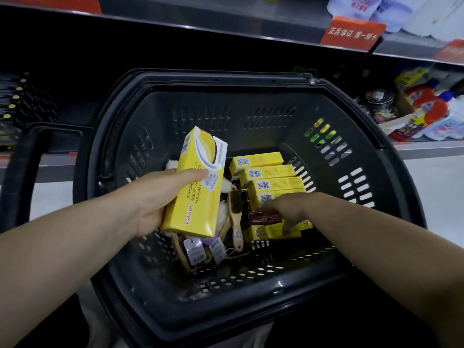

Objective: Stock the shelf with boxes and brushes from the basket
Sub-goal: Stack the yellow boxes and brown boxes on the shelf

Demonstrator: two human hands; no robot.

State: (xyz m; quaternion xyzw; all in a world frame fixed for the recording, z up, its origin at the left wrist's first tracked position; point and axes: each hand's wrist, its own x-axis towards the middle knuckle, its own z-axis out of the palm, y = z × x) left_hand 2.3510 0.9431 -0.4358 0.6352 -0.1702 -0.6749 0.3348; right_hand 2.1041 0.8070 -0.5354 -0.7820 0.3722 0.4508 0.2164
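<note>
Pick step. L hand (pixel 150 199) grips 1 yellow box (pixel 198 189); R hand (pixel 285 209) down on stacked boxes (pixel 272 172) beneath it, grip unclear. Next, prob: close, lift clear of basket (pixel 226 114).

yellow boxes (pixel 266 173), black slotted basket (pixel 351 136), red shelf sign (pixel 352 31)

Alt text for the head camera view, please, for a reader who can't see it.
The left hand holds a yellow box above a black basket, while the right hand reaches among more yellow boxes stacked inside. Wooden brushes lie beside them; a store shelf stands behind.
</note>
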